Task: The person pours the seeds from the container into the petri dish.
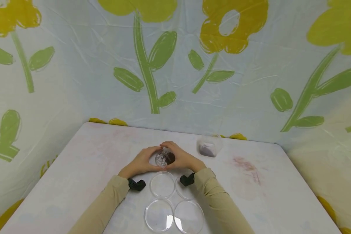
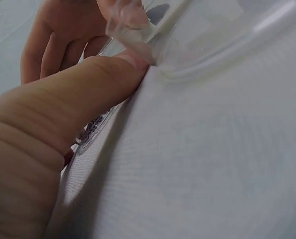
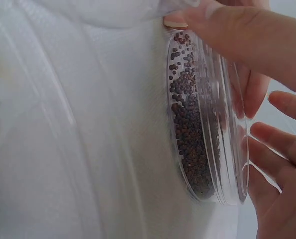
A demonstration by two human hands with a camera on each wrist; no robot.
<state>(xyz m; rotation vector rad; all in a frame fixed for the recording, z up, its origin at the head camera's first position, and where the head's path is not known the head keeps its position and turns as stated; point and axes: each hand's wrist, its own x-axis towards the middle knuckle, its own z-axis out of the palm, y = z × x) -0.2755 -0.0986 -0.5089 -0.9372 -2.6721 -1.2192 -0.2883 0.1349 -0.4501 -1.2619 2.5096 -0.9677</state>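
Both hands cup a clear round petri dish (image 1: 161, 160), the left hand (image 1: 141, 162) from the left and the right hand (image 1: 183, 159) from the right. The thumbs come close together at its near side, and the fingers curve round its far side. Small dark grains (image 3: 193, 144), brown to nearly black, cover part of the dish floor. The right wrist view shows stacked clear rims, with fingertips on the dish's edge. Up close in the left wrist view, the left thumb (image 2: 83, 92) hides most of the dish.
Several clear round dishes (image 1: 159, 215) are laid out flat just nearer to the body than the hands. A clear bag-like packet (image 1: 208, 148) with dark contents stands at the back right of the white table (image 1: 251, 201). Behind the table hangs a flower-printed cloth (image 1: 90, 65).
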